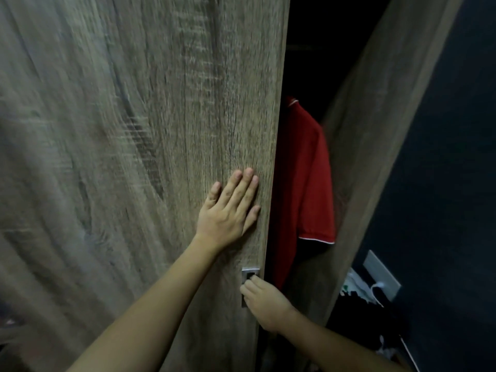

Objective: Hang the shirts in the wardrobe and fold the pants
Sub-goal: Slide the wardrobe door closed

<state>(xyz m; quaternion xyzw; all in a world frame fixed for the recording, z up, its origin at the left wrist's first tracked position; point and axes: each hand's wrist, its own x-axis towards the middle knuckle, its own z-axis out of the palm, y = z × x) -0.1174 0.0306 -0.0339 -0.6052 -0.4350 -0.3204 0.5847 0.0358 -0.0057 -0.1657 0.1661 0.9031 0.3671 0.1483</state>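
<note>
A wood-grain wardrobe door [134,157] fills the left and centre of the head view. My left hand [228,210] lies flat on it near its right edge, fingers spread. Lower down, my right hand [265,304] has its fingers hooked in the door's recessed metal handle [249,273]. Through the narrow dark gap to the right of the door hangs a red polo shirt [300,189] with white sleeve trim, inside the wardrobe. No pants are in view.
The wardrobe's wooden side panel [375,157] rises at the right of the gap. Beyond it is a dark wall [442,170] with a grey socket plate [381,275] and a white cable. Dark clutter [359,318] lies on the floor below.
</note>
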